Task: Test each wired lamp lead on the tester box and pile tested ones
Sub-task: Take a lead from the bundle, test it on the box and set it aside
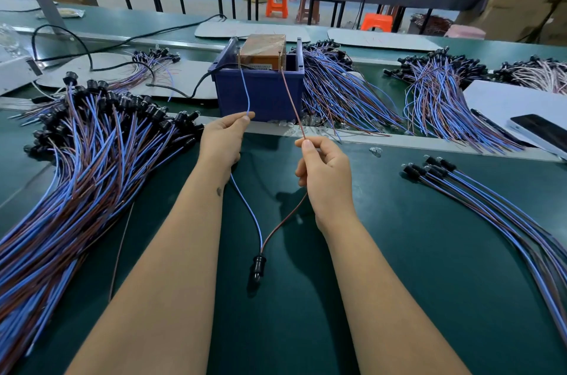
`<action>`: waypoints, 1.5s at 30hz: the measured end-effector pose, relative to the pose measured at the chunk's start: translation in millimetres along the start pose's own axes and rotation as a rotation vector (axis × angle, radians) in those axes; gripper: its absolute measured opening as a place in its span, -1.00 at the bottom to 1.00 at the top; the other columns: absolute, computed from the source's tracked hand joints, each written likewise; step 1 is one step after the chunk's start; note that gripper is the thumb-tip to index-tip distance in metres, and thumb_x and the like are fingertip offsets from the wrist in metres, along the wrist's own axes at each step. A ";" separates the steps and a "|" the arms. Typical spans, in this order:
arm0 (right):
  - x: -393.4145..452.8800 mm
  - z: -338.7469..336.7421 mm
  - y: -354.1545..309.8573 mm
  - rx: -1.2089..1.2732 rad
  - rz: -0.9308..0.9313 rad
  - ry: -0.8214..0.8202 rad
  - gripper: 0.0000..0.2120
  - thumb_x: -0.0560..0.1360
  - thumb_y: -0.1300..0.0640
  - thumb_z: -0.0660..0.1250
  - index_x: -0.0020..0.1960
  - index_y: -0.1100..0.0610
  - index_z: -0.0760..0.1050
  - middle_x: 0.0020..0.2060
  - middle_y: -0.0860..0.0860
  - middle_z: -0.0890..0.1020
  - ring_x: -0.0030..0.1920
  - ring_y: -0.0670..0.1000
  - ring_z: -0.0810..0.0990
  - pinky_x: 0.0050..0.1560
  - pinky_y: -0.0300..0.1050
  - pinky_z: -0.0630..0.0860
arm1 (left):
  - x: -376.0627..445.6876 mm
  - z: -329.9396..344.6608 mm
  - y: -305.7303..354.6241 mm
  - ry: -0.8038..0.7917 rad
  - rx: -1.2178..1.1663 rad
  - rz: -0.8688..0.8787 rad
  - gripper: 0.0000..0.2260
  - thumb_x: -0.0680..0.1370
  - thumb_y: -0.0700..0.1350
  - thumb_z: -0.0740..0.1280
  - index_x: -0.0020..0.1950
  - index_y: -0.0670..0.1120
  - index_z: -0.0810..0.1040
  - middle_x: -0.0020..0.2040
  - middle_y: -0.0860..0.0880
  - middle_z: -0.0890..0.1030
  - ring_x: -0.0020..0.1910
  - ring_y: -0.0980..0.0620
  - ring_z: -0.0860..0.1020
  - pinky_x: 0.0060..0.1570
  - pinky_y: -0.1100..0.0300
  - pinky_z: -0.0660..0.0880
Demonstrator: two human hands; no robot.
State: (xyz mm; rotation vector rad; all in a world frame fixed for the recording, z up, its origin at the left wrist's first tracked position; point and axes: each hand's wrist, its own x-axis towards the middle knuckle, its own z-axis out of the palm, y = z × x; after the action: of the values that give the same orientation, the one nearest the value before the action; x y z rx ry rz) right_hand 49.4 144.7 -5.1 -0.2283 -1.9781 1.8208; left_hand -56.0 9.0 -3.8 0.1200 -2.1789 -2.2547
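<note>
green matting covers the bench, with more benches, cartons and orange stools behind in what looks like a workshop. on the far left lies a big heap of leads, blue and brown wires with black sockets at the top end; whether these wait for testing or are done i cannot tell, but by its size i'd guess it is the stock still to do.

next comes the left hand, thumb and forefinger closed in a pinch on the blue wire, which runs up to the left post of the tester box, a blue tub with an orange unit inside. the right hand pinches the brown wire the same way, other fingers loosely curled, and that wire reaches the right post. both wires drop between the forearms to the black lamp socket, which hangs just over the bench near the person. no glow shows from here.

right of the box lie more bundles across the divider, and at the near right a small neat pile of about half a dozen leads. if that is the tested pile, the job is only begun.
</note>
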 end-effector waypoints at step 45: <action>-5.0 4.8 -3.3 -0.092 -0.067 -0.082 -0.89 0.57 0.19 0.33 -0.04 0.09 0.64 -0.42 -0.17 0.54 -0.34 -0.13 0.48 -0.22 -0.14 0.45 | -65.1 19.7 1.7 -0.212 -0.083 0.156 -0.88 0.58 -0.07 0.37 -0.07 0.01 0.71 -0.43 0.19 0.49 -0.45 0.25 0.39 -0.41 0.44 0.33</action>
State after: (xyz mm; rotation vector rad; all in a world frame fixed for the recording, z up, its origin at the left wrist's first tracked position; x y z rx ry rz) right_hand 52.3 137.9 -3.1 -0.1161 -2.1022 1.7249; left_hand 7.8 32.2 1.9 -0.2913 -2.0961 -2.3599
